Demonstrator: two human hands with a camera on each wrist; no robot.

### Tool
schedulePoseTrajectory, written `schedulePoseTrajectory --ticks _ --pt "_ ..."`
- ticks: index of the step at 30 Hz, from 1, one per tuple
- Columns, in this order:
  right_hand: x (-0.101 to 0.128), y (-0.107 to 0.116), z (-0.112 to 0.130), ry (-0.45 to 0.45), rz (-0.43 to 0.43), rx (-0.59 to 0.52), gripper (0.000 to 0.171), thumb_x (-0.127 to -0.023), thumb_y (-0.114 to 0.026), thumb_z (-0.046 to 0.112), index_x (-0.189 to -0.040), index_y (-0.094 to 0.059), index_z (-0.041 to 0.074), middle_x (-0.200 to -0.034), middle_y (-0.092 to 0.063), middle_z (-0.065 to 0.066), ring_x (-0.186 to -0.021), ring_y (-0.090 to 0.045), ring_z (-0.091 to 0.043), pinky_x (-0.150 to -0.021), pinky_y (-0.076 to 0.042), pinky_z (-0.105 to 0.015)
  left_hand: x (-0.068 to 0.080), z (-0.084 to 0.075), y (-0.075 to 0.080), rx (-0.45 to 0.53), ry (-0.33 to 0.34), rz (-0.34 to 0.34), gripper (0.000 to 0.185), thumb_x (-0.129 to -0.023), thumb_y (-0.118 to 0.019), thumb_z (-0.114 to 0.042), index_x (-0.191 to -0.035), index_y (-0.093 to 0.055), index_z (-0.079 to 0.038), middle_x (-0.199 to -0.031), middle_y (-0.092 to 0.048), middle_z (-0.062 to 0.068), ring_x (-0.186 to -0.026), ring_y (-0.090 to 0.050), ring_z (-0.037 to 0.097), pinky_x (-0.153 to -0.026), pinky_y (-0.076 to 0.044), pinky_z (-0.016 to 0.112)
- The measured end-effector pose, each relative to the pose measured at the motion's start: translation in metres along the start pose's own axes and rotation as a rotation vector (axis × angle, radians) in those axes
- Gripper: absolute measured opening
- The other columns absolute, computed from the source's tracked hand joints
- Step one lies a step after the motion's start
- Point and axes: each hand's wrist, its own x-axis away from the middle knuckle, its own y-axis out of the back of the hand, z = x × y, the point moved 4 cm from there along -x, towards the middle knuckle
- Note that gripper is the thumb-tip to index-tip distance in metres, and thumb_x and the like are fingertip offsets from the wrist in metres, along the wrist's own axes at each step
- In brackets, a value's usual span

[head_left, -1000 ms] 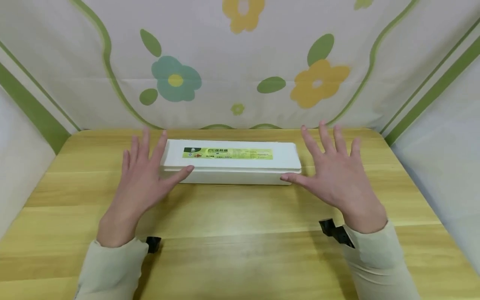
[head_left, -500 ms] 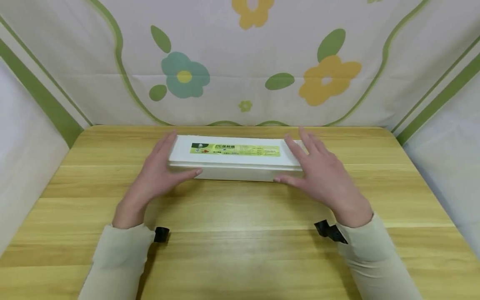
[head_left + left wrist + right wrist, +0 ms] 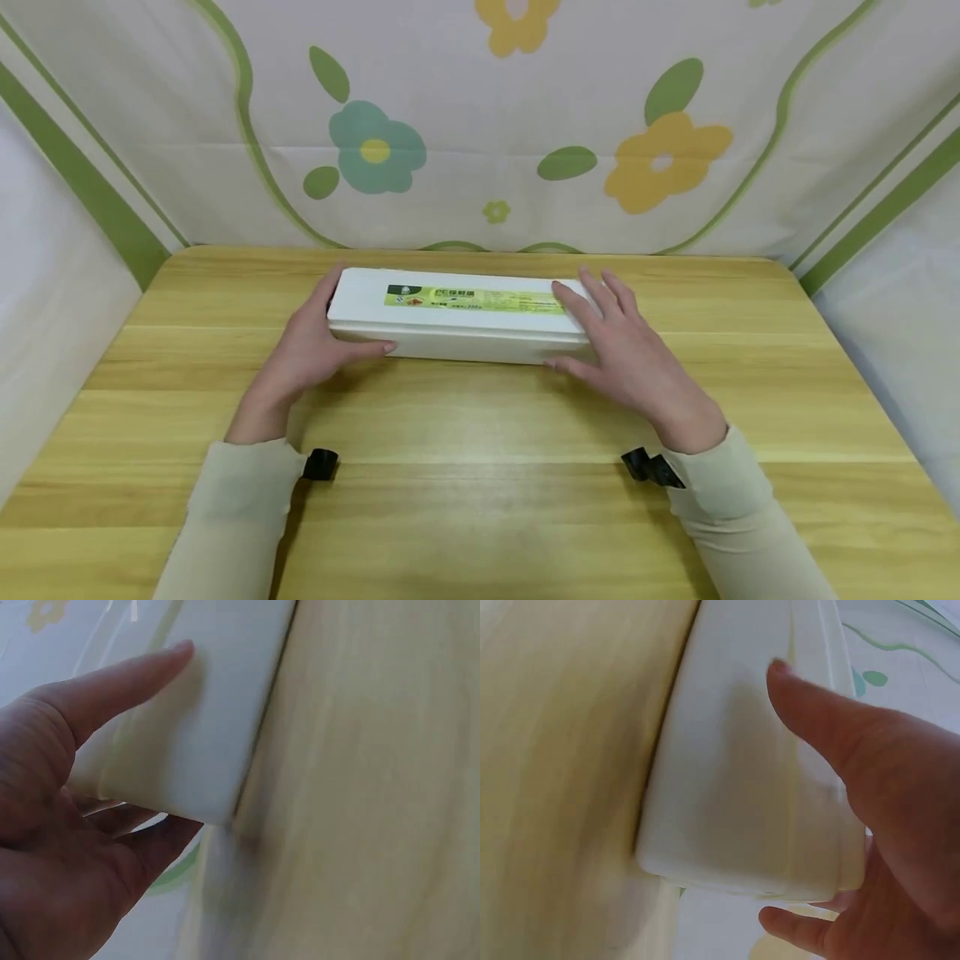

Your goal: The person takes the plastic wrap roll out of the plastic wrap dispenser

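A long white cling film box [image 3: 465,342] with a green-and-yellow label lies near the table's back edge. My left hand [image 3: 306,346] holds its left end, thumb along the front wall. The other left fingers go behind that end, partly hidden; the left wrist view shows the box's corner [image 3: 214,772] between thumb and fingers. Over the right end is my right hand [image 3: 626,346], fingers spread and fairly straight over the lid, the index fingertip at the label. Its thumb lies in front of the box's front wall [image 3: 727,787] in the right wrist view, its shadow falling beside it.
The wooden table [image 3: 480,500] extends toward me in front of the box. Behind it hangs a pale curtain [image 3: 465,108] with flower patterns, close to the table's back edge. Pale cloth also hangs at both sides. Each sleeve cuff carries a small black mount [image 3: 321,465].
Both hands have come inward from spread positions beside the box. The left fingers have gone round its left end, the right fingers over its lid. The box has shifted slightly left.
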Motion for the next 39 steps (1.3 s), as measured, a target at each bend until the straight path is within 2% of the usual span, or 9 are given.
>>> schedulePoseTrajectory --ticks 4,10,17,25,31,35,39 --pt "0.0 -0.002 0.0 0.02 -0.049 0.011 0.085 -0.099 -0.079 0.038 -0.169 -0.034 0.019 -0.176 -0.024 -0.02 -0.161 -0.017 -0.048 -0.116 -0.042 -0.072 -0.002 0.004 -0.001 0.033 0.014 0.029 0.12 -0.078 -0.1 -0.022 -0.171 -0.024 -0.03 -0.163 -0.05 0.003 -0.143 -0.047 0.032 -0.118 -0.038 0.06" --pt "0.0 -0.003 -0.002 0.043 -0.075 0.017 0.084 -0.1 -0.078 0.035 -0.169 -0.033 0.018 -0.174 -0.027 -0.02 -0.159 -0.02 -0.049 -0.115 -0.042 -0.071 -0.004 0.01 0.0 0.103 0.023 0.048 0.117 -0.08 -0.099 -0.02 -0.171 -0.026 -0.031 -0.164 -0.048 0.002 -0.145 -0.046 0.03 -0.12 -0.036 0.057" --pt "-0.002 -0.002 -0.011 0.041 -0.077 0.03 0.082 -0.1 -0.079 0.035 -0.168 -0.035 0.019 -0.174 -0.029 -0.019 -0.158 -0.022 -0.047 -0.112 -0.045 -0.07 -0.007 0.016 -0.001 0.16 0.024 0.053 0.113 -0.08 -0.098 -0.018 -0.17 -0.031 -0.026 -0.165 -0.045 0.004 -0.154 -0.033 0.029 -0.127 -0.024 0.061" --pt "0.002 -0.009 -0.017 0.03 -0.08 0.048 0.083 -0.099 -0.08 0.038 -0.167 -0.037 0.02 -0.173 -0.032 -0.018 -0.157 -0.024 -0.047 -0.105 -0.05 -0.071 -0.008 0.031 -0.012 0.235 0.061 0.106 0.109 -0.083 -0.096 -0.018 -0.17 -0.032 -0.026 -0.162 -0.046 0.003 -0.144 -0.044 0.028 -0.118 -0.035 0.045" --pt "0.002 -0.017 -0.019 0.029 -0.072 0.057 0.084 -0.099 -0.079 0.041 -0.168 -0.036 0.022 -0.173 -0.032 -0.018 -0.157 -0.026 -0.046 -0.103 -0.052 -0.071 -0.005 0.041 -0.016 0.279 0.069 0.12 0.104 -0.086 -0.093 -0.015 -0.17 -0.033 -0.022 -0.162 -0.048 0.006 -0.147 -0.041 0.028 -0.124 -0.03 0.052" --pt "0.001 -0.018 -0.02 0.025 -0.09 0.079 0.088 -0.096 -0.082 0.044 -0.167 -0.036 0.021 -0.171 -0.034 -0.018 -0.156 -0.027 -0.047 -0.106 -0.05 -0.071 -0.007 0.043 -0.018 0.311 0.057 0.114 0.103 -0.086 -0.093 -0.014 -0.17 -0.033 -0.022 -0.164 -0.046 0.006 -0.149 -0.038 0.028 -0.126 -0.026 0.055" --pt "0.0 -0.017 -0.019 0.003 -0.112 0.117 0.094 -0.089 -0.084 0.056 -0.164 -0.04 0.02 -0.168 -0.039 -0.019 -0.156 -0.029 -0.05 -0.116 -0.039 -0.073 -0.011 0.043 -0.019 0.326 0.05 0.109 0.105 -0.085 -0.093 -0.014 -0.17 -0.032 -0.021 -0.167 -0.043 0.006 -0.154 -0.034 0.03 -0.129 -0.022 0.057"
